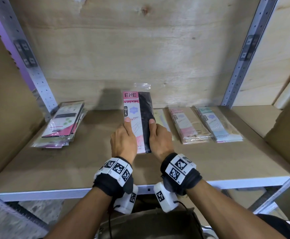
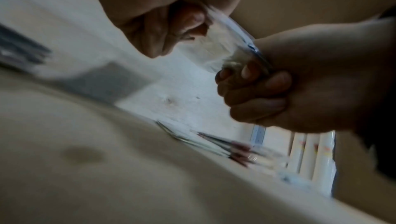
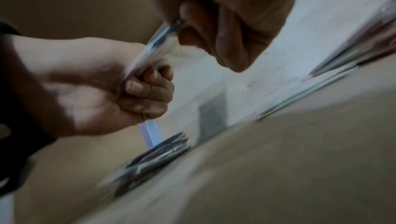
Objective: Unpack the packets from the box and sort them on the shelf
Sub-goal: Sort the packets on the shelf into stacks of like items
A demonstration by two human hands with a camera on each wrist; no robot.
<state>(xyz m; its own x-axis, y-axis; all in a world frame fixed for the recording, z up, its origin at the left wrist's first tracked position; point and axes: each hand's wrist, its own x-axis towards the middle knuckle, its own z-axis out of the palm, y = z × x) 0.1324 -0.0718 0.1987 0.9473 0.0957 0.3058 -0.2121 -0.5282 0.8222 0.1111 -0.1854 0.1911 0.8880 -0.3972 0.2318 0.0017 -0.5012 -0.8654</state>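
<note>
A stocking packet (image 1: 138, 107) with a pink ENE label and a black stocking inside stands upright over the middle of the wooden shelf (image 1: 89, 163). My left hand (image 1: 124, 135) grips its lower left edge, thumb on the front. My right hand (image 1: 159, 135) grips the lower right edge the same way. In the left wrist view the clear packet (image 2: 222, 48) is pinched between my left hand (image 2: 154, 24) and right hand (image 2: 257, 92). The right wrist view shows the packet (image 3: 154, 46) edge-on between my right hand (image 3: 225, 32) and left hand (image 3: 128, 92).
A fanned stack of packets (image 1: 63, 125) lies at the shelf's left. To the right lie a pale yellow packet (image 1: 161, 118), a pink stack (image 1: 187, 126) and a teal stack (image 1: 218, 125). A cardboard box (image 1: 287, 128) stands at far right. Metal posts (image 1: 42, 83) flank the shelf.
</note>
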